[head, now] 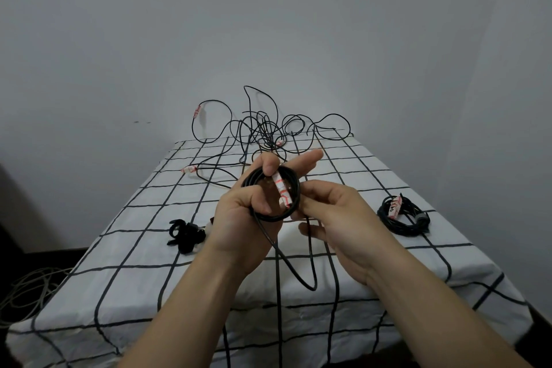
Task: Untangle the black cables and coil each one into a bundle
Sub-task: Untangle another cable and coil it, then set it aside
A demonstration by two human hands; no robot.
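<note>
Here, largest to smallest:

Table: a long table under a white cloth with a black grid pattern (373,164) ran away from the camera toward a plain grey wall (268,24).

Tangle: a loose heap of thin black cables (263,128) sprawled across the far end of the cloth, some loops standing up against the wall, with red-and-white paper tags on a few strands.

Left hand: the left hand (248,218) was raised over the middle of the table, fingers threaded through a small round coil of black cable (294,188), the thumb pinning a red-and-white paper tag (280,188) against it — closed on the coil.

Right hand: the right hand (337,218) was just beside the coil, fingertips pinched on its right edge, the rest of the hand half curled.

Loose tail: one strand hung down from the coil in a long U between the forearms.

Finished bundle: a coiled black cable bundle with a tag (403,215) lay on the cloth to the right, well apart from the hands.

Straps: a small clump of black fastening straps (185,233) lay on the left.
</note>
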